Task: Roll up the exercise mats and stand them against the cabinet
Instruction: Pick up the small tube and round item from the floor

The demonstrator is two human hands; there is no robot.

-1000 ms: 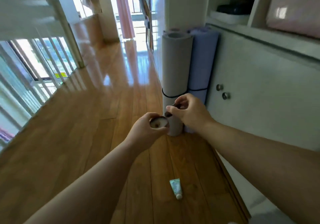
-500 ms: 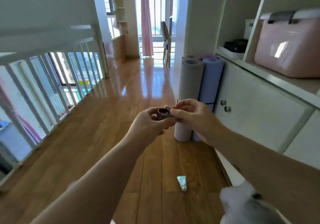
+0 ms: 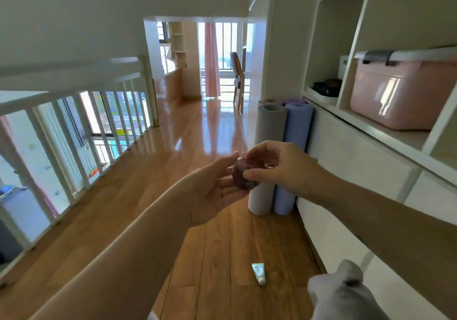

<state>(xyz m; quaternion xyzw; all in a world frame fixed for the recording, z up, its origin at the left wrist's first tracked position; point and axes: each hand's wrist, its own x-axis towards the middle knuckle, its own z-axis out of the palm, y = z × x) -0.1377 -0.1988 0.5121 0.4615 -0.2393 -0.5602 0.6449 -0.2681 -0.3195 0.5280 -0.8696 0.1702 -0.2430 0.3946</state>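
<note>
I see two bare forearms reaching forward at the middle of the view, above a glossy wooden floor. My left hand is turned palm up with its fingers almost straight and spread a little, not gripping anything; its fingertips lie against a small round object, dark reddish and too blurred to identify. My right hand comes in from the right and pinches that object between thumb and curled fingers. Just beyond the hands, a grey rolled mat and a lavender rolled mat stand upright on the floor, side by side and touching, with the lavender one against the white cabinet. The tops of more rolls peek out behind them, though I cannot tell how many. On the shelf above the cabinet sits a pink storage box. A small tube lies on the floor near the bottom of the view, well apart from the mats. A white railing runs along the left side.
</note>
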